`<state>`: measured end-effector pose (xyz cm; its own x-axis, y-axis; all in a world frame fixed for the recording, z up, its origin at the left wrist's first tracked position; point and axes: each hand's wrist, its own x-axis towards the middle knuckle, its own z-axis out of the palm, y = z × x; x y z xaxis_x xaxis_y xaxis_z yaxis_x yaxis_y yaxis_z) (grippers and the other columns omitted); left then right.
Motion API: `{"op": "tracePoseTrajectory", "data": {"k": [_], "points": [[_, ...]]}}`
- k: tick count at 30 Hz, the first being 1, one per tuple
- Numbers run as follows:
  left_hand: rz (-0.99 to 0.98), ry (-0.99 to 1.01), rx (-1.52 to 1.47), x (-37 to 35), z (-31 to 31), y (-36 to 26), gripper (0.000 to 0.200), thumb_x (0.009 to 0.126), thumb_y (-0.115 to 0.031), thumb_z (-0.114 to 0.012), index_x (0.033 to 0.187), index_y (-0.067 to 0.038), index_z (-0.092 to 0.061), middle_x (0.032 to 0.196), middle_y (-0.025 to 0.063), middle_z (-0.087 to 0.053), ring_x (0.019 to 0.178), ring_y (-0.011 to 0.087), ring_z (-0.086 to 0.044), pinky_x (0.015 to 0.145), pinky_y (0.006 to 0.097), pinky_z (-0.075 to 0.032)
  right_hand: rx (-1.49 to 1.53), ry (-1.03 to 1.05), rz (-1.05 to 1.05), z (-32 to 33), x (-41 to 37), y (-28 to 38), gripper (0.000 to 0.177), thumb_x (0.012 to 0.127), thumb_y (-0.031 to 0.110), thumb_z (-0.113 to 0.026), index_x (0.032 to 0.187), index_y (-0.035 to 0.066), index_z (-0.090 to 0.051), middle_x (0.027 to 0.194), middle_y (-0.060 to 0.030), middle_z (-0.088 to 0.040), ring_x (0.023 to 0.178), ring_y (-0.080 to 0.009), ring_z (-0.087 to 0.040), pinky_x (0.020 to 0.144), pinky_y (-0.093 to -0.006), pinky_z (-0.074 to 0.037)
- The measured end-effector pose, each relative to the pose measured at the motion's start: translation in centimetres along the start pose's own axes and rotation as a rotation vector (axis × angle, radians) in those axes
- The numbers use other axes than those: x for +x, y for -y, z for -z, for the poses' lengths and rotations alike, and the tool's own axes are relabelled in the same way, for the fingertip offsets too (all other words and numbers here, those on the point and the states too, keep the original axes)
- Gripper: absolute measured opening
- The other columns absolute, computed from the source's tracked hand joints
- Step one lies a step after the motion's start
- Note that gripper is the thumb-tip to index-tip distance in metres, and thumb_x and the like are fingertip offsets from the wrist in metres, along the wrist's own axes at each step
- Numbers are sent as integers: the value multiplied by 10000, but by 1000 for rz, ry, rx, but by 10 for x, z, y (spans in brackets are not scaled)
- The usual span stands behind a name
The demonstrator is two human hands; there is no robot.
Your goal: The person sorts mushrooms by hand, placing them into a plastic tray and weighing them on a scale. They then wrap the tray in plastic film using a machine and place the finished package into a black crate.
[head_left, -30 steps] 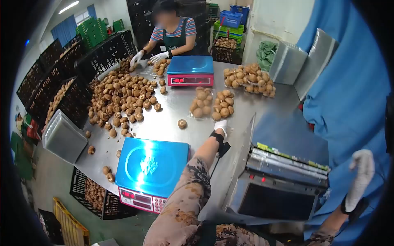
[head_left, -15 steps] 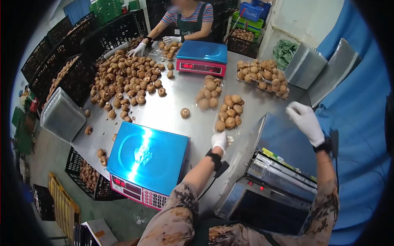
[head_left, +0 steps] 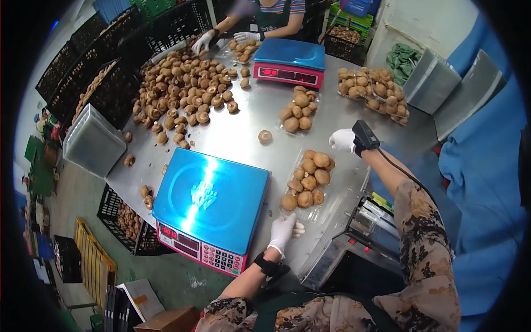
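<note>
My left hand point(head_left: 284, 231), in a white glove, is at the near end of a clear tray of brown mushrooms point(head_left: 310, 178). Its thumb and fingers are apart; any contact with the tray rim is unclear. My right hand point(head_left: 343, 140), also gloved, is beyond the tray's far right corner, fingers loosely bent and holding nothing visible. Farther back lies another packed tray of mushrooms point(head_left: 298, 110). A single mushroom point(head_left: 265, 136) rests on the metal table point(head_left: 243, 160), left of the trays.
A blue-topped scale point(head_left: 210, 199) stands left of my left hand, another point(head_left: 290, 58) farther back. Loose mushrooms point(head_left: 182, 88) are heaped at back left. Stacked packs point(head_left: 376, 91) lie at back right. A co-worker's gloved hand point(head_left: 203, 43) is by the heap. A machine point(head_left: 359, 243) stands at near right.
My right hand has moved left, from above the machine to beside the tray. The near tray now sits apart from the farther one. The camera view has shifted.
</note>
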<state>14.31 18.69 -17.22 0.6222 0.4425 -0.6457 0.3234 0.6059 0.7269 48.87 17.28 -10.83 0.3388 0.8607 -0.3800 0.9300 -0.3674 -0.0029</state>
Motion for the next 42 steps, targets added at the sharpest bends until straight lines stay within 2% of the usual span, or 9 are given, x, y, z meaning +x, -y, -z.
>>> {"op": "tracePoseTrajectory", "data": {"k": [6,12,14,22,28,35,36,37,42], "points": [[48,58,-47,-3,3,1,264,934,-262,-520,845,-13,-507,702,119,-645,548,175,-631,462,248,-484,72,130,68,-19,11,14,224,714,176,-576,901,98,-673,872,-124,-667,846,-328,-624,728,-409,-487],[2,6,6,-16,-1,-16,247,931,-229,-527,817,-13,-495,665,121,-632,496,169,-609,433,252,-468,128,14,43,16,-28,18,159,750,199,-553,837,105,-647,816,-131,-654,787,-343,-619,680,-420,-486],[-153,15,18,-20,-4,-30,244,926,-219,-535,792,-20,-492,636,111,-621,461,160,-589,419,256,-460,119,-130,20,29,-44,8,165,778,208,-534,842,102,-643,812,-150,-642,780,-355,-607,673,-429,-475],[-381,159,297,-62,-51,-139,253,906,-245,-570,775,-31,-543,571,47,-574,439,105,-549,412,201,-423,372,-372,-302,91,-209,-26,209,814,249,-538,852,72,-644,778,-136,-643,766,-307,-623,692,-385,-475],[-461,462,707,-37,-143,-162,253,886,-243,-580,800,-6,-586,568,44,-579,461,108,-563,427,219,-428,909,-496,-547,37,-363,-43,180,841,151,-542,763,-10,-564,676,-48,-592,605,-117,-568,570,-268,-464],[-427,671,972,-10,-240,-128,241,892,-235,-570,864,3,-599,562,49,-586,441,135,-565,411,237,-429,1057,-593,-734,-59,-447,-51,118,829,106,-541,782,0,-563,671,-47,-581,585,-122,-561,558,-263,-458],[-435,664,1045,-11,-245,-125,248,896,-232,-564,867,12,-596,559,54,-583,442,141,-566,411,240,-434,1053,-597,-767,-63,-454,-46,123,822,111,-544,774,-1,-562,661,-52,-580,584,-128,-563,557,-270,-457],[-407,696,1075,-10,-248,-121,333,898,-280,-537,891,40,-629,592,86,-607,486,154,-592,503,265,-476,1052,-601,-803,-66,-458,-41,129,815,117,-548,766,-2,-561,650,-57,-579,583,-134,-564,556,-277,-456],[-379,730,1012,-5,-261,-105,299,895,-239,-560,910,56,-604,582,73,-586,461,140,-548,456,251,-461,960,-708,-793,-118,-454,-57,183,809,151,-568,779,-30,-560,649,-99,-574,611,-189,-573,582,-328,-442]]}}
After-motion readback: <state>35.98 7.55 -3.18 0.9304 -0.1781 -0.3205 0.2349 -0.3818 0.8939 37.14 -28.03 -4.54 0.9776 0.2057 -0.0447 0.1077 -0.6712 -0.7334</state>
